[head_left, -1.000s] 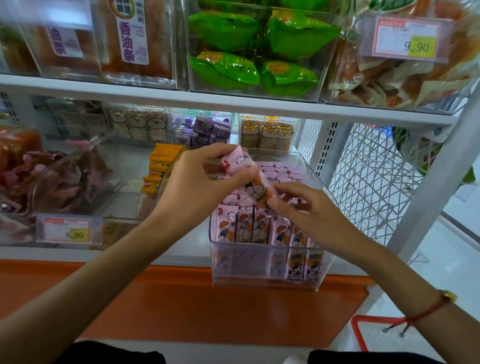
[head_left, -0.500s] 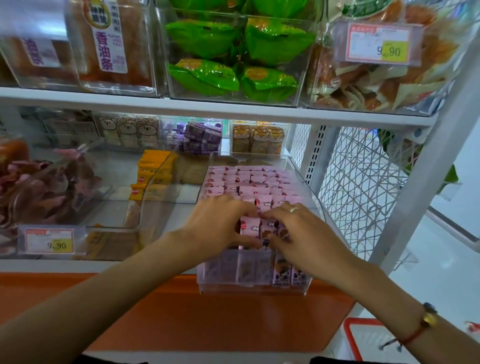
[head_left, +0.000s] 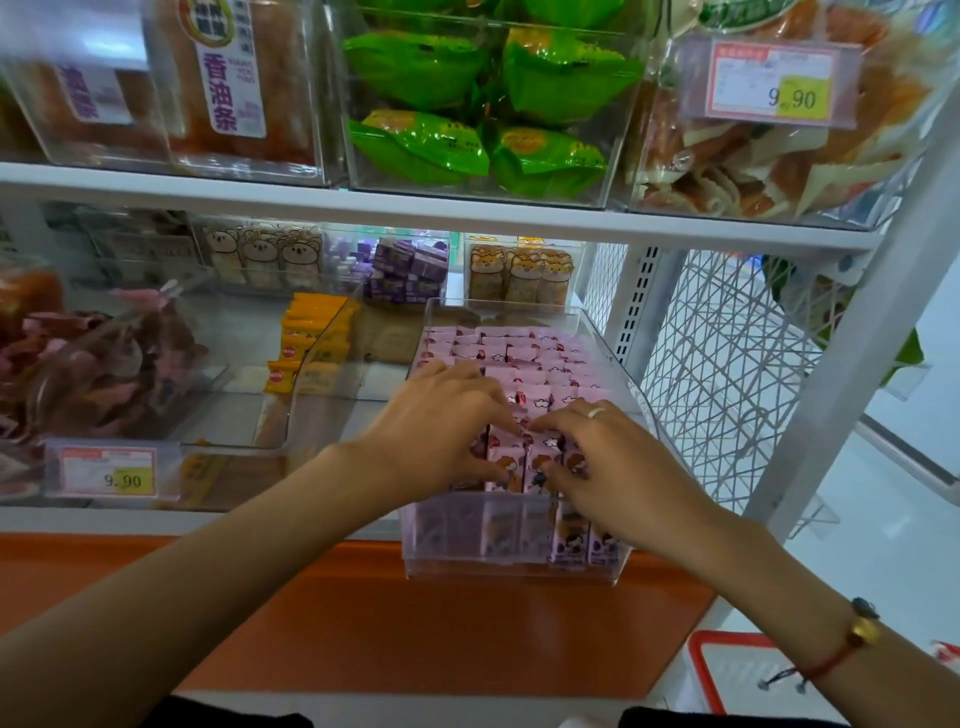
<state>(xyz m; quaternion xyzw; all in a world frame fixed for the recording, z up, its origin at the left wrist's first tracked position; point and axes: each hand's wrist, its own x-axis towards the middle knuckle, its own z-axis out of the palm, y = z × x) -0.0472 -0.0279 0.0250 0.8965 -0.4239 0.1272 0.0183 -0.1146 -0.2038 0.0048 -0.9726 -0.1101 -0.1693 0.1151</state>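
A clear plastic bin (head_left: 511, 569) sits at the front edge of the lower shelf, filled with rows of upright pink snack packets (head_left: 519, 353). My left hand (head_left: 441, 426) and my right hand (head_left: 608, 462) meet over the bin's front rows. Each has its thumb in front of the packets and its fingers behind them, pinching their tops. The packets under my palms are hidden. A ring shows on my right hand, a red cord bracelet on that wrist.
Yellow packets (head_left: 311, 332) lie in the bin to the left, with a 9.90 price tag (head_left: 106, 470) further left. Green packets (head_left: 493, 104) fill a bin on the upper shelf. A white wire side panel (head_left: 727, 364) closes the right. A red basket (head_left: 727, 670) stands on the floor.
A second ago both hands held one pink packet above the bin. They came down and set it among the front rows, where they stay.
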